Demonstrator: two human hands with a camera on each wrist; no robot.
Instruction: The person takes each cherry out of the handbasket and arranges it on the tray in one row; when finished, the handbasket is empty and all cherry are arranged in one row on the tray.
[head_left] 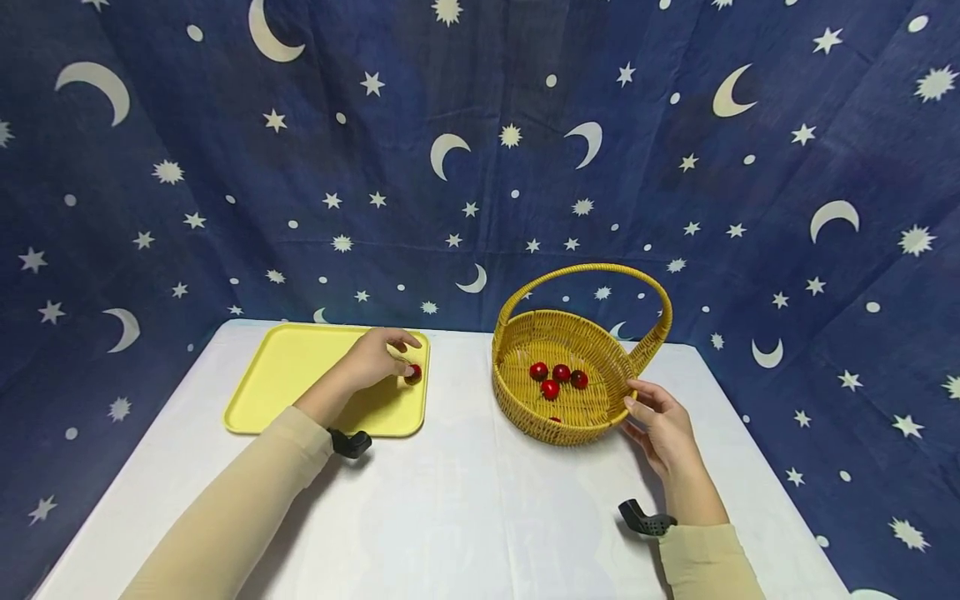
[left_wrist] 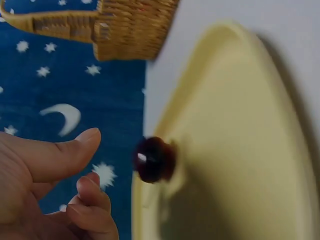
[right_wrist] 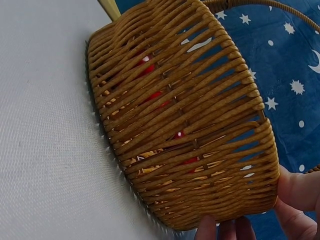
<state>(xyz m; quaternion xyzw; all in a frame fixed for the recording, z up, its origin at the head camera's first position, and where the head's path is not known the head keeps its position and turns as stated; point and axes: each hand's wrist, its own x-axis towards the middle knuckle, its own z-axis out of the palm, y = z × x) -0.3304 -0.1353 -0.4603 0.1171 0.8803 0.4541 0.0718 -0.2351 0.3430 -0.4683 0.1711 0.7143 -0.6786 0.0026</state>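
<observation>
My left hand point(head_left: 372, 360) is over the right end of a yellow tray point(head_left: 300, 367). A small, round, glossy dark red fruit point(head_left: 413, 374) sits on the tray by its thumb. In the left wrist view the fruit point(left_wrist: 154, 159) shows apart from the thumb and loosely bent fingers point(left_wrist: 92, 205), with a gap between. My right hand point(head_left: 666, 425) holds the right side of a yellow-brown wicker basket point(head_left: 525, 414), thumb at the rim and fingers against the outer wall. Several similar red fruits point(head_left: 550, 389) lie on the basket's floor. Through the weave point(right_wrist: 190, 125), red patches show in the right wrist view.
A white cloth covers the table point(head_left: 457, 517). The basket's tall arched handle point(head_left: 588, 267) rises above its rim. Behind the table hangs a dark blue curtain point(head_left: 405, 250) with moons and stars. White tabletop lies between tray and basket.
</observation>
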